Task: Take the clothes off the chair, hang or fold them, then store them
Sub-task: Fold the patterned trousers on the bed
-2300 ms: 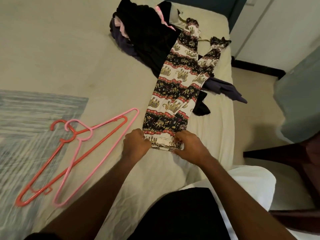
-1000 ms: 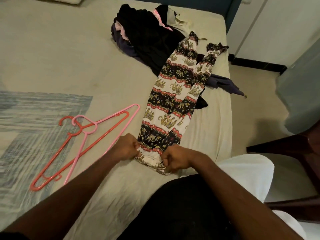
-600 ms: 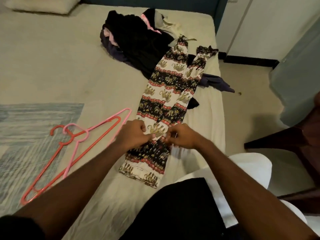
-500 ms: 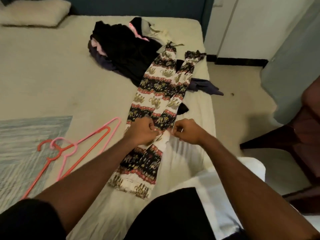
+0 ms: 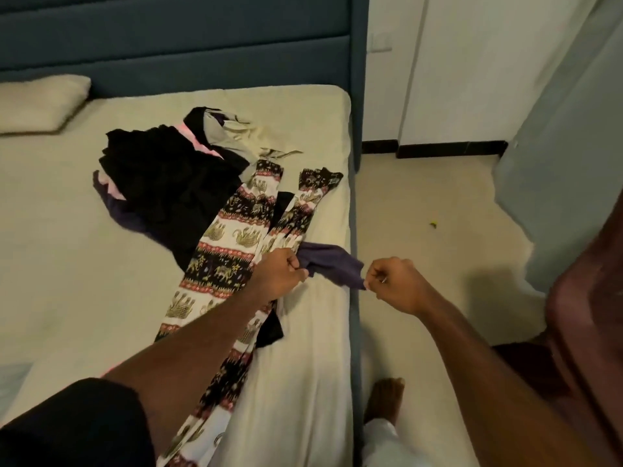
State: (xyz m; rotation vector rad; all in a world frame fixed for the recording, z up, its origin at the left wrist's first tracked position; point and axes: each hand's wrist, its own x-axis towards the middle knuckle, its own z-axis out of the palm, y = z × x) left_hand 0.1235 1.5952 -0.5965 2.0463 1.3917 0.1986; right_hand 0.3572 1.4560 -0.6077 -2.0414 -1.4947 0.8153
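Patterned trousers [image 5: 229, 251] with elephant prints lie stretched lengthwise on the bed [image 5: 67, 264]. Their legs reach a dark pile of clothes [image 5: 161, 183] farther up. A purple garment [image 5: 330, 264] sticks out from under the trousers toward the bed's right edge. My left hand [image 5: 279, 278] is curled at the trousers' right edge and grips the purple garment's near end. My right hand [image 5: 394, 284] hovers past the bed edge, above the floor, and pinches the garment's far tip. The purple cloth spans the gap between both fists.
A pillow [image 5: 40, 102] lies at the back left against the blue headboard [image 5: 168, 45]. A dark wooden chair [image 5: 590, 332] stands at the right. My bare foot [image 5: 384, 399] is on the floor strip beside the bed.
Both hands left the trousers' waistband and moved up along the trousers. The right hand swung out past the bed edge to the purple garment. The view tilted up, and the hangers dropped out of sight.
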